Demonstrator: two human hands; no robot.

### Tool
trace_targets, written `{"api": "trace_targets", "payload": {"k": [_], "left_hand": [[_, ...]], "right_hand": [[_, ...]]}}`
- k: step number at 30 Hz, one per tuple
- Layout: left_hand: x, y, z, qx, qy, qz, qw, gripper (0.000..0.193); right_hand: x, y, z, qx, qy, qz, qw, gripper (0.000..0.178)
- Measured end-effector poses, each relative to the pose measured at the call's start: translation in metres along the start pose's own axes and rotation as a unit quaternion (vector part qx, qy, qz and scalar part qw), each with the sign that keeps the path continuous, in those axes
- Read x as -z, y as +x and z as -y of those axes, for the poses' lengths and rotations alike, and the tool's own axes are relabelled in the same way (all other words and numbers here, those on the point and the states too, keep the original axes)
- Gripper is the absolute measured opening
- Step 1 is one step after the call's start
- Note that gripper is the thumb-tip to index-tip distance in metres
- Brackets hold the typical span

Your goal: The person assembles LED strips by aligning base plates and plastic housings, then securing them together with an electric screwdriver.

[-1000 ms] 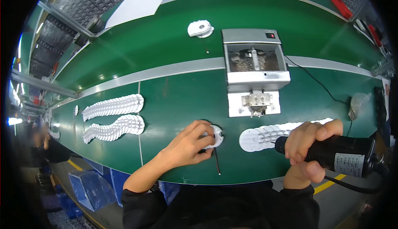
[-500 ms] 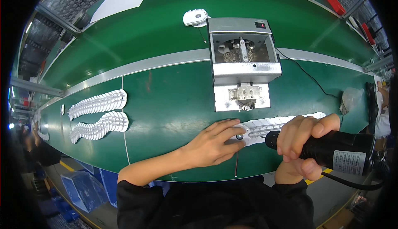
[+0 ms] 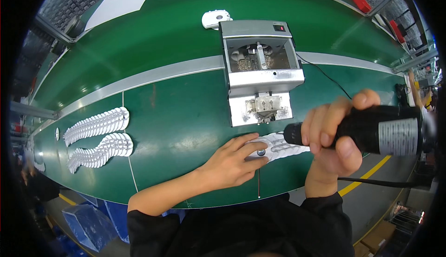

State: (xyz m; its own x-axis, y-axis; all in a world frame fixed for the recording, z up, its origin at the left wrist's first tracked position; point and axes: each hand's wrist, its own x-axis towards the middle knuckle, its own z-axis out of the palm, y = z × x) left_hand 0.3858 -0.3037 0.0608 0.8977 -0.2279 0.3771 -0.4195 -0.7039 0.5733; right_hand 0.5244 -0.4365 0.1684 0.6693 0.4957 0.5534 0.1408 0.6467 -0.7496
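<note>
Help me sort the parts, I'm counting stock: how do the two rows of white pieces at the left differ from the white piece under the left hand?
The two rows lie overlapped in long curved lines, untouched; the piece under the left hand, the single white piece, lies alone, pressed by fingertips. The rows sit far left; the single piece sits below the grey machine. All rest on the green belt.

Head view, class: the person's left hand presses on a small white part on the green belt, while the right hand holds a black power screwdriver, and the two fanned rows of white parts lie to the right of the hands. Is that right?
Not quite. In the head view the two rows of white parts lie to the left of the hands. The rest holds: the left hand presses on the small white part on the green belt, and the right hand holds the black power screwdriver.
</note>
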Motion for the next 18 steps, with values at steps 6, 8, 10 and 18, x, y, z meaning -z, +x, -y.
{"api": "trace_targets", "payload": {"k": [6, 8, 10, 18], "left_hand": [[-0.010, 0.001, 0.002, 0.009, 0.011, -0.030, 0.999, 0.023], [-0.013, 0.000, 0.002, 0.008, 0.007, -0.042, 0.999, 0.021], [-0.013, -0.001, 0.002, 0.013, 0.009, -0.036, 0.999, 0.021], [-0.003, -0.006, 0.002, 0.016, 0.010, -0.028, 0.999, 0.022]], "right_hand": [[-0.010, 0.021, -0.011, 0.017, -0.053, 0.016, 0.998, 0.052], [-0.011, 0.023, -0.015, 0.023, -0.055, 0.016, 0.998, 0.051], [-0.013, 0.025, -0.018, 0.031, -0.052, 0.016, 0.998, 0.050], [-0.014, 0.030, -0.029, -0.033, -0.100, 0.024, 0.994, 0.044]]}}
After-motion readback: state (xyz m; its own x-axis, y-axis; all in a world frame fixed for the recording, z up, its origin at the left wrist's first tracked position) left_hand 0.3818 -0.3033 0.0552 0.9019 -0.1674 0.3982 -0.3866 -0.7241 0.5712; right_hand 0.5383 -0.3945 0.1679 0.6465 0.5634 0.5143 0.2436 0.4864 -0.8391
